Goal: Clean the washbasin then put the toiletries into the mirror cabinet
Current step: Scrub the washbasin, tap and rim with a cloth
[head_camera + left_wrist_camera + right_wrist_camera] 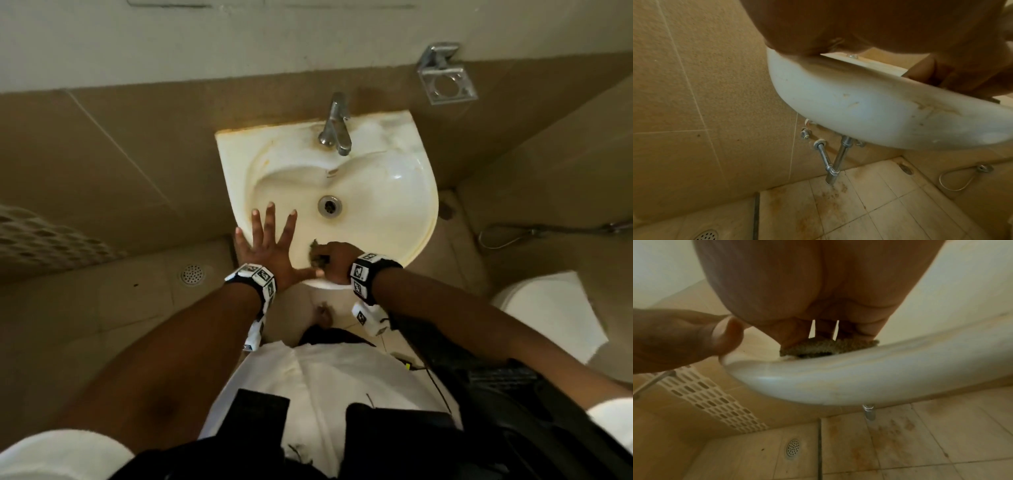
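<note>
A white washbasin (394, 192) with yellowish stains hangs on the tiled wall, its steel tap (334, 125) at the back and its drain (329, 205) in the middle. My left hand (270, 240) lies flat on the basin's front left rim, fingers spread and straight. My right hand (330, 262) grips a dark green scrub pad (314, 255) and presses it on the inner front wall near the rim. In the right wrist view the scrub pad (828, 346) sits under my fingers on the washbasin rim (859, 373). The left wrist view shows the washbasin underside (869, 110). No toiletries or cabinet are in view.
An empty chrome holder (445, 80) is fixed to the wall at the right. A toilet (541, 308) stands at the right, a white perforated basket (44, 233) at the left. A floor drain (191, 274) lies below left, and a spray hose (534, 233) runs along the right wall.
</note>
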Motion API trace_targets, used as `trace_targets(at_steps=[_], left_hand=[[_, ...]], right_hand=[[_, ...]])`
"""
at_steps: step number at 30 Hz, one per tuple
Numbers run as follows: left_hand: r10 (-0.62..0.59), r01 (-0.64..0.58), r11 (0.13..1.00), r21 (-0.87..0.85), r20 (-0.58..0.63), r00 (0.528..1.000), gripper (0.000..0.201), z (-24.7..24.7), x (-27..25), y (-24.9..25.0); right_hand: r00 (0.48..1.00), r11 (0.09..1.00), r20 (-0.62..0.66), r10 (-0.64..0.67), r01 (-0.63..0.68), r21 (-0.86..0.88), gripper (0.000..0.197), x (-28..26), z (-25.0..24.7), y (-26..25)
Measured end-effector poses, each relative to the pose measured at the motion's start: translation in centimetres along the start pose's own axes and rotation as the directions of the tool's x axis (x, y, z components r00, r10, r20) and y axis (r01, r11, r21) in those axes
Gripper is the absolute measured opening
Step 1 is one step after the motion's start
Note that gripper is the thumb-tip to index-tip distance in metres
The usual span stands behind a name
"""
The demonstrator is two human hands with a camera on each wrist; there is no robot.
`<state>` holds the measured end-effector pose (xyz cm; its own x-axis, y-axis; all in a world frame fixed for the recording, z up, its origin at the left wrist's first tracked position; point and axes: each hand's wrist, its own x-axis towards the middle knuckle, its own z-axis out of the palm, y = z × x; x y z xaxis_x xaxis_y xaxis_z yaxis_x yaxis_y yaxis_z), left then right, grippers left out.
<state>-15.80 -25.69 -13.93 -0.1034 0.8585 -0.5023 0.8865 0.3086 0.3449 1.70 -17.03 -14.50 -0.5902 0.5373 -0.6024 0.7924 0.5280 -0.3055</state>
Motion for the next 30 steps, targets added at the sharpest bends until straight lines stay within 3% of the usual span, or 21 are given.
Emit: trace_targets(at_steps=[4,9,13,19,22,26,30], left_hand=[[-0.009,0.009,1.0,0.021,0.008,1.0,0.151,0.7,-1.1,1.6],[0.02,-0.02,0.998,0.053,0.007,1.0,0.156,0.7,-0.4,5.6],[0.058,-0.059,0.993,0.107,0.005,0.998,0.157,1.1,1.5,10.9],[-0.014,0.016,0.999,0.047,-0.026,1.0,0.155,3.0,3.7,18.7],[-0.012,0.016,0.999,0.049,-0.087,0.996,0.151,3.8,4.7,21.2],[-0.01,0.02,0.996,0.082,-0.116,0.993,0.141,4.0,6.1,23.1],[0.067,-0.067,0.998,0.003,-0.053,0.996,0.113,4.5,7.3,23.4]], right_hand=[[0.999,0.992,-0.037,0.033,-0.028,0.123,0.034,-1.5,0.0,1.6],[0.993,0.99,-0.033,0.111,-0.113,-0.08,0.036,-3.7,-2.6,8.1],[0.977,0.982,-0.186,0.103,-0.13,-0.136,0.039,-5.0,-5.1,14.0],[0.939,0.993,-0.328,-0.103,0.076,-0.095,0.036,-6.2,-5.3,17.4],[0.912,0.987,-0.378,-0.16,0.158,-0.036,0.021,-7.0,-5.4,18.9],[0.893,0.985,-0.45,-0.027,0.099,0.139,0.022,-6.7,-6.0,22.1],[0.902,0.952,-0.389,0.188,-0.07,0.297,0.034,-5.8,-7.5,23.6]])
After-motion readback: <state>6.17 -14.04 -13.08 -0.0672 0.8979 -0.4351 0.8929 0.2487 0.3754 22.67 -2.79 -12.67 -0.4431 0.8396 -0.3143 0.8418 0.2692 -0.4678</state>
